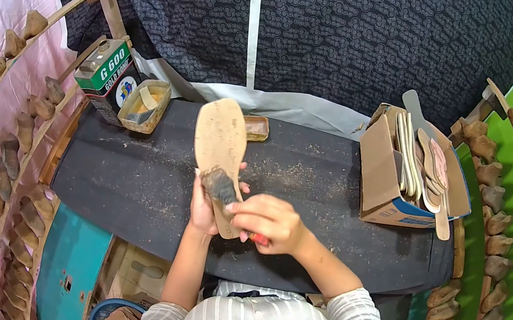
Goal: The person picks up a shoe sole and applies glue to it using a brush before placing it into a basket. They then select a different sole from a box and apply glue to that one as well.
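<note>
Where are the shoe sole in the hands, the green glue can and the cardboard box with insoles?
shoe sole point(221, 134): head view, on the wide upper part of the sole.
green glue can point(108, 67): head view, on its green side.
cardboard box point(377, 163): head view, on the left outer flap.

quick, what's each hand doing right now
Left hand: closed around the heel end of the shoe insole, holding it up.
Right hand: closed on a brush pressed to the insole.

Two hands point(204, 209) point(269, 223), one sole point(221, 147) mid-frame, one tin point(106, 67) and two small trays point(144, 104) point(255, 128) upper left, one cardboard box point(380, 170) at right.
</note>
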`<control>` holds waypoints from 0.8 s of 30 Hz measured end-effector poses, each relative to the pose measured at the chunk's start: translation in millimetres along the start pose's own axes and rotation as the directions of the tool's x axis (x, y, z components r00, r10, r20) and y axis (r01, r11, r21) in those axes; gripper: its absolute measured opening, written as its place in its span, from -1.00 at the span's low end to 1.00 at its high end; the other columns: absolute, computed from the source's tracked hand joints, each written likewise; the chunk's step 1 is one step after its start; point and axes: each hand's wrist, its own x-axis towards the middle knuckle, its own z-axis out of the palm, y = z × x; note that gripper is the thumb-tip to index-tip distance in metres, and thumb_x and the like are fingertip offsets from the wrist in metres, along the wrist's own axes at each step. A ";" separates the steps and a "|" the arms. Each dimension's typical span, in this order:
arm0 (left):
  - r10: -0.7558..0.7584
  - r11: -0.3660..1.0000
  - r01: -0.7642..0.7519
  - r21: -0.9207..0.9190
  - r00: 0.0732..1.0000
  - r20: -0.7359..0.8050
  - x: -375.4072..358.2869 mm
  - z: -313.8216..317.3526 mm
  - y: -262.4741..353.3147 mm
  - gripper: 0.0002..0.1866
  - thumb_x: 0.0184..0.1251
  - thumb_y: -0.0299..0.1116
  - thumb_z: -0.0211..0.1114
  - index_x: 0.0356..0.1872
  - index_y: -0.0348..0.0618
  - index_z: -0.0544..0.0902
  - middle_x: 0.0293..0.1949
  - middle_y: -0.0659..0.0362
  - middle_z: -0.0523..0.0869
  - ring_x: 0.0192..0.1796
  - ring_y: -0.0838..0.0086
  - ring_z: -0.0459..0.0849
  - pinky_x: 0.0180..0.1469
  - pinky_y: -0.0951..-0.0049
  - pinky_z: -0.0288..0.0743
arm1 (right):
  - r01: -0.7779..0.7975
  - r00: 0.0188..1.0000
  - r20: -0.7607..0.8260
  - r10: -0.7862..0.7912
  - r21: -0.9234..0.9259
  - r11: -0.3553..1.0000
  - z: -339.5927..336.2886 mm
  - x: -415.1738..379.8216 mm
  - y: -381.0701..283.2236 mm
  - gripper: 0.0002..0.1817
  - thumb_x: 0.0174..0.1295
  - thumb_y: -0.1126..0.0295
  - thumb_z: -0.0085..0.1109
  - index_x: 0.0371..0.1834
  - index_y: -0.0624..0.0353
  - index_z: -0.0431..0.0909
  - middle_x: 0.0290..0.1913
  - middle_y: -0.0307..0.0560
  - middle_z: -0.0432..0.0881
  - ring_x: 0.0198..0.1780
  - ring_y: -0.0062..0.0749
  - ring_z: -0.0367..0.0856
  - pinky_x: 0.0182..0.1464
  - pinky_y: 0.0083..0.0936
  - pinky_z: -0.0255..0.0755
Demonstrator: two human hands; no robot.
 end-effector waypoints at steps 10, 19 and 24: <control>0.168 0.986 -0.168 0.014 0.985 -0.037 2.5 -8.7 12.2 -0.31 0.39 0.24 -0.45 0.33 -0.02 0.19 0.21 0.07 0.39 -0.14 0.37 0.56 -0.24 0.18 0.60 | -0.029 0.993 0.116 0.010 0.160 0.987 -6.6 -26.1 -16.2 -0.73 -0.20 0.55 0.33 -0.34 0.23 0.58 -0.20 -0.07 0.62 -0.35 -0.24 0.59 -0.33 -0.43 0.49; 0.118 0.992 -0.119 -0.035 0.993 -0.015 -2.0 -0.7 8.1 -0.29 0.37 0.26 -0.43 0.36 0.01 0.13 0.29 0.12 0.27 0.14 0.17 0.49 0.01 -0.19 0.50 | -0.177 0.956 0.269 0.115 0.219 0.960 -20.9 -29.7 -17.9 -0.72 -0.29 0.65 0.28 -0.39 0.27 0.57 -0.28 -0.03 0.65 -0.42 -0.26 0.59 -0.40 -0.47 0.48; 0.120 0.993 -0.120 0.013 0.993 -0.007 -3.9 1.5 8.6 -0.26 0.36 0.28 -0.44 0.36 -0.03 0.11 0.27 0.10 0.30 0.05 0.10 0.54 -0.08 -0.08 0.57 | -0.167 0.950 0.298 0.097 0.220 0.961 -25.4 -22.0 -21.2 -0.70 -0.33 0.65 0.27 -0.39 0.27 0.56 -0.30 -0.05 0.65 -0.42 -0.25 0.59 -0.41 -0.47 0.47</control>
